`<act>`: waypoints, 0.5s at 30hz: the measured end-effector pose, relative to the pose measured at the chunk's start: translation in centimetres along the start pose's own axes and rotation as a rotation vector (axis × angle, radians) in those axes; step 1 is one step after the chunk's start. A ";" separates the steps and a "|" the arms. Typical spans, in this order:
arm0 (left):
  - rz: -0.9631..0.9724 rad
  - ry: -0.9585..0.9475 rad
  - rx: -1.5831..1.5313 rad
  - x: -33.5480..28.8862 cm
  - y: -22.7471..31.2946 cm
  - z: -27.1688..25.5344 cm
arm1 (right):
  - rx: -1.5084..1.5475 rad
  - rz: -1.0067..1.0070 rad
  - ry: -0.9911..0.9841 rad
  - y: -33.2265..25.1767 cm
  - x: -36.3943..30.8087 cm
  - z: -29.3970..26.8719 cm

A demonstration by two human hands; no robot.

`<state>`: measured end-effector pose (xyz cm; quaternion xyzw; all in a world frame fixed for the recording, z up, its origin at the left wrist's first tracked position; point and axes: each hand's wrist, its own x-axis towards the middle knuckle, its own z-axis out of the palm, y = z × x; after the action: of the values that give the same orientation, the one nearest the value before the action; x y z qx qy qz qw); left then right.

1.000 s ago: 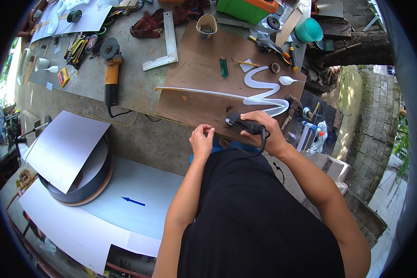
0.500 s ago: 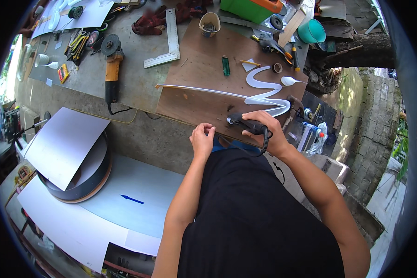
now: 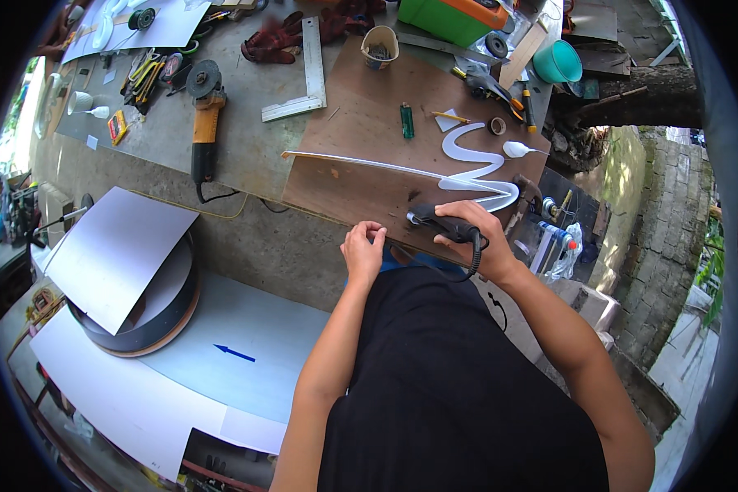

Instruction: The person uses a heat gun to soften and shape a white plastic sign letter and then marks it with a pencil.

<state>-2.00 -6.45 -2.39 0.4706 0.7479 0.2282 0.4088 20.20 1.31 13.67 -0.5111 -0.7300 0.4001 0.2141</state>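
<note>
My right hand [image 3: 476,236] is wrapped round a black corded hand tool [image 3: 431,216] with a pale ring at its front end; its exact kind does not show. The tool is over the near edge of the brown board [image 3: 344,189], its cord looping down toward my lap. To its left, my left hand [image 3: 364,248] has its fingers curled and thumb against the fingertips; whatever is inside, if anything, is hidden. Just beyond the tool lies a white zigzag-curved strip shape [image 3: 476,156]. A long thin white strip [image 3: 361,164] runs left from it across the board.
An angle grinder [image 3: 205,123] and a metal square [image 3: 313,74] lie on the table. Around the board are a green lighter [image 3: 407,121], a tape roll [image 3: 497,125], a cup [image 3: 380,47] and a teal bucket [image 3: 557,62]. White sheets [image 3: 123,254] occupy the lower left.
The whole view has shifted slightly, so the table's things appear a little further right and lower. Both hands keep nearly the same pose, and the tool stays in my right hand.
</note>
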 end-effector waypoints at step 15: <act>-0.005 -0.012 -0.011 0.1 0.0 -0.1 | 0.007 -0.006 0.001 0.2 0.2 0.0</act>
<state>-2.10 -6.30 -2.35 0.4677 0.7455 0.2282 0.4164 20.23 1.53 13.54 -0.5083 -0.7301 0.4017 0.2173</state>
